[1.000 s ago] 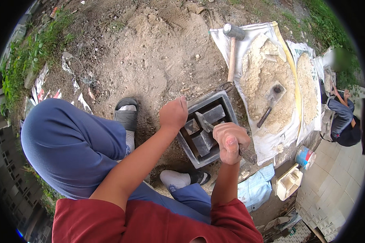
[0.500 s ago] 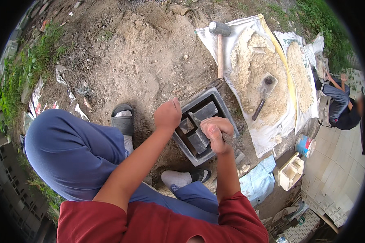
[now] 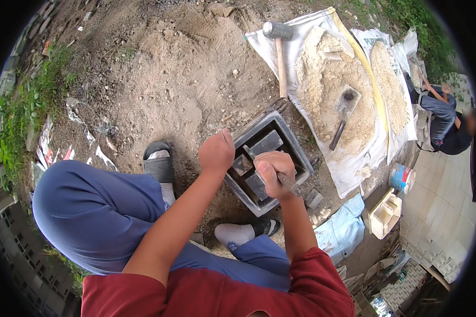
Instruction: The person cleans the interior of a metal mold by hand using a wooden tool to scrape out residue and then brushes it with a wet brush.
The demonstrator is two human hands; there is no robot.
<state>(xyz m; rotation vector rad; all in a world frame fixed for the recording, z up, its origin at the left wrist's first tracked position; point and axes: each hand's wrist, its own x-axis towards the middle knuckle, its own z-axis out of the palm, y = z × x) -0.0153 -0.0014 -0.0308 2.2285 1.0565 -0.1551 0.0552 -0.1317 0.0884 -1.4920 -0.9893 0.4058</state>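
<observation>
A dark grey rectangular metal mould [image 3: 298,147] sits on the dirt in front of me, with several block-shaped inner pieces showing inside. My right hand [image 3: 274,171] is over the mould, its fingers wrapped round a grey, rough-surfaced rod [image 3: 289,185]. One end of this rod sticks out toward my wrist; the rest is hidden by the hand. My left hand [image 3: 217,152] is closed in a fist beside the mould's left side. Whatever lies inside that fist is hidden.
Right of the mould, a white sack [image 3: 349,174] bears pale, crumbly material with a trowel [image 3: 344,119] on top. A mallet [image 3: 281,63] lies at its left edge. Light blue cloth [image 3: 344,230], a pale hollow block [image 3: 384,215] and a bucket [image 3: 402,178] stand nearer right. Another person [image 3: 441,121] sits far right.
My right hand has shifted slightly left over the mould and turned, so more of the rod shows. My left hand stays by the mould's left side. The view has shifted a little.
</observation>
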